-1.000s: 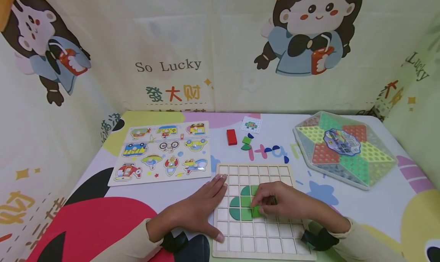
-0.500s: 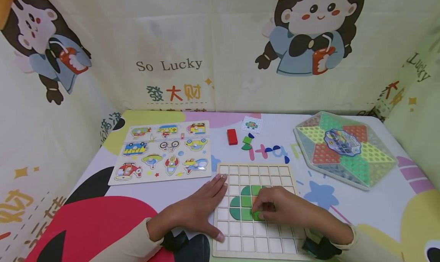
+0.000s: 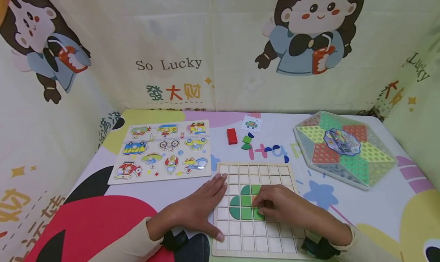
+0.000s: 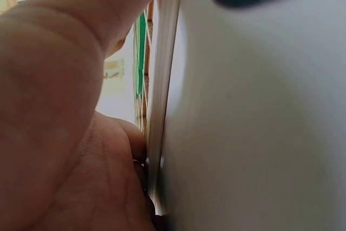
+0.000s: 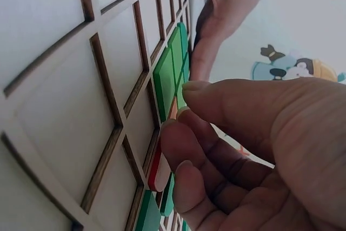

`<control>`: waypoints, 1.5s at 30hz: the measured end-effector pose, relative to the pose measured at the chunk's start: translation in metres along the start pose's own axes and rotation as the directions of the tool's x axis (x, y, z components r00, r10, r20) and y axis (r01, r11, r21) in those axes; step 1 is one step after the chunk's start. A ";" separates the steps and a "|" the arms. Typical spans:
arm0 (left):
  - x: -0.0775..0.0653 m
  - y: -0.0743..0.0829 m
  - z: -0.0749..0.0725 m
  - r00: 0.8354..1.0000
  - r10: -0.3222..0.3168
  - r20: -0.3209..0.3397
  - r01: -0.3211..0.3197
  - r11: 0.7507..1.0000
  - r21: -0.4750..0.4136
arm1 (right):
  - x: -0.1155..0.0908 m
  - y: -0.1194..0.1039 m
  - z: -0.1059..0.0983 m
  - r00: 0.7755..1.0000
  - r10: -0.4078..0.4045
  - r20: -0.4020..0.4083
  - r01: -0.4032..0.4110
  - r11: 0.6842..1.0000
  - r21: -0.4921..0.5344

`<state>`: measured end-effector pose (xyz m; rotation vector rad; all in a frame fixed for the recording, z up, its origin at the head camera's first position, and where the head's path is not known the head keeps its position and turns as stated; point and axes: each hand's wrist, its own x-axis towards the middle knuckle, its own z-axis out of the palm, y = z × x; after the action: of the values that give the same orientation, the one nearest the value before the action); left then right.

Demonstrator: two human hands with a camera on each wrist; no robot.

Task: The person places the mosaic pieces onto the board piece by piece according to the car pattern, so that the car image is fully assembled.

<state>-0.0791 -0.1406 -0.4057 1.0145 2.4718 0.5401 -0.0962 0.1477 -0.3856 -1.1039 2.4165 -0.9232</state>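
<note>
A wooden grid board (image 3: 240,229) lies in front of me, with light and dark green tiles seated in its middle cells. My left hand (image 3: 197,206) rests along the board's left edge, fingers straight and thumb spread. Over the middle of the board is my right hand (image 3: 285,206), its fingers loosely bent. Its thumb is beside a light green square tile (image 3: 258,214) that lies flat in a cell. In the right wrist view, nothing shows between thumb and fingers; an orange tile (image 5: 172,109) and a red-edged tile (image 5: 157,170) sit partly behind the fingers.
Beyond the board lie a red block (image 3: 232,136), a small pattern card (image 3: 251,124), a loose green square (image 3: 246,139) and several blue half-round pieces (image 3: 276,147). A vehicle puzzle board (image 3: 161,155) is at left, a hexagonal game box (image 3: 343,149) at right.
My right hand has set the light green square tile, tilted half a second ago, flat into its cell, and its fingers have eased off it. The left hand has stayed in place.
</note>
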 end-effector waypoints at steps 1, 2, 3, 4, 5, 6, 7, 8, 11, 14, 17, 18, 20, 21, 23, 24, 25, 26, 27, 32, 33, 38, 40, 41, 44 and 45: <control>0.000 0.000 0.000 1.000 0.002 -0.002 -0.002 1.000 0.001 | 0.000 0.001 0.000 1.000 -0.005 0.001 0.005 1.000 0.005; 0.000 0.000 0.000 1.000 0.003 -0.001 -0.003 1.000 0.000 | 0.000 0.001 0.000 1.000 -0.012 0.001 0.012 1.000 0.013; 0.000 0.000 0.000 1.000 0.003 -0.001 -0.003 1.000 -0.001 | 0.001 0.002 -0.001 1.000 -0.020 0.001 0.019 0.999 0.028; 0.000 0.000 -0.001 1.000 0.001 0.001 -0.001 1.000 -0.003 | 0.001 0.002 -0.001 0.999 -0.033 0.002 0.033 0.999 0.041; 0.000 0.000 -0.001 1.000 -0.001 0.003 0.001 1.000 -0.005 | 0.002 0.003 -0.002 0.999 -0.046 0.001 0.045 0.997 0.058; 0.000 0.000 -0.001 1.000 -0.002 0.004 0.002 1.000 -0.007 | 0.003 0.004 -0.002 0.998 -0.058 -0.001 0.057 0.996 0.073; 0.000 0.000 -0.001 1.000 -0.002 0.004 0.002 1.000 -0.006 | 0.004 0.005 -0.003 0.998 -0.068 -0.004 0.068 0.994 0.090; 0.000 0.000 -0.001 1.000 -0.003 0.003 0.003 1.000 -0.006 | 0.005 0.006 -0.004 0.997 -0.078 -0.010 0.079 0.991 0.104; -0.001 0.000 -0.001 1.000 -0.005 0.003 0.005 1.000 -0.010 | 0.008 0.009 -0.008 0.997 -0.080 -0.024 0.082 0.989 0.125; -0.001 0.000 -0.001 1.000 0.001 -0.002 -0.001 1.000 -0.005 | 0.013 0.012 -0.011 0.998 -0.055 -0.031 0.059 0.990 0.127; -0.001 0.000 -0.001 1.000 0.001 0.000 -0.001 1.000 -0.001 | 0.016 0.014 -0.014 0.998 -0.041 -0.042 0.046 0.990 0.133; -0.001 0.000 -0.001 1.000 -0.001 0.003 0.001 1.000 -0.001 | 0.018 0.015 -0.015 0.998 -0.040 -0.050 0.046 0.990 0.135; -0.001 0.000 -0.001 1.000 -0.005 0.008 0.005 1.000 -0.004 | 0.021 0.016 -0.017 0.997 -0.046 -0.069 0.056 0.988 0.141; -0.001 0.000 -0.001 1.000 -0.005 0.007 0.005 1.000 -0.005 | 0.023 0.017 -0.018 0.996 -0.045 -0.078 0.056 0.988 0.143; -0.001 0.000 -0.001 1.000 -0.002 0.006 0.002 1.000 -0.005 | 0.027 0.019 -0.020 0.995 -0.037 -0.096 0.050 0.988 0.143; -0.001 0.000 -0.001 1.000 0.000 0.005 0.000 1.000 -0.005 | 0.029 0.020 -0.021 0.994 -0.029 -0.106 0.044 0.989 0.142; -0.001 0.000 0.000 1.000 0.002 0.003 -0.002 1.000 -0.004 | 0.031 0.021 -0.023 0.993 -0.025 -0.117 0.041 0.990 0.136; 0.000 0.000 0.000 1.000 0.004 0.001 -0.004 1.000 -0.002 | 0.032 0.021 -0.024 0.992 -0.015 -0.127 0.032 0.991 0.131; 0.000 0.000 0.000 1.000 0.006 0.000 -0.006 1.000 0.001 | 0.034 0.022 -0.026 0.990 -0.007 -0.138 0.024 0.992 0.123; 0.000 0.000 0.000 1.000 0.000 0.000 0.000 1.000 0.006 | 0.046 0.028 -0.033 0.983 0.021 -0.184 -0.001 0.995 0.103; 0.000 0.001 0.000 1.000 -0.001 0.000 0.001 1.000 0.007 | 0.048 0.030 -0.034 0.981 0.026 -0.192 -0.006 0.995 0.104; -0.001 0.000 -0.001 1.000 0.000 0.002 0.000 1.000 0.007 | 0.060 0.041 -0.039 0.971 0.045 -0.236 -0.018 0.993 0.116; -0.001 0.000 -0.001 1.000 0.003 0.003 -0.003 1.000 0.003 | 0.065 0.045 -0.041 0.965 0.061 -0.253 -0.030 0.992 0.124; -0.001 0.001 -0.001 1.000 0.005 0.003 -0.005 1.000 0.003 | 0.067 0.048 -0.042 0.963 0.072 -0.258 -0.039 0.990 0.133; -0.001 0.000 -0.001 1.000 0.006 0.004 -0.006 1.000 -0.001 | 0.073 0.053 -0.046 0.955 0.112 -0.273 -0.073 0.986 0.150; -0.001 0.000 -0.001 1.000 0.005 0.003 -0.005 1.000 -0.002 | 0.075 0.054 -0.047 0.952 0.125 -0.278 -0.084 0.984 0.155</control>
<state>-0.0790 -0.1412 -0.4051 1.0209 2.4660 0.5419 -0.1995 0.1370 -0.3895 -0.8304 2.5577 -1.2728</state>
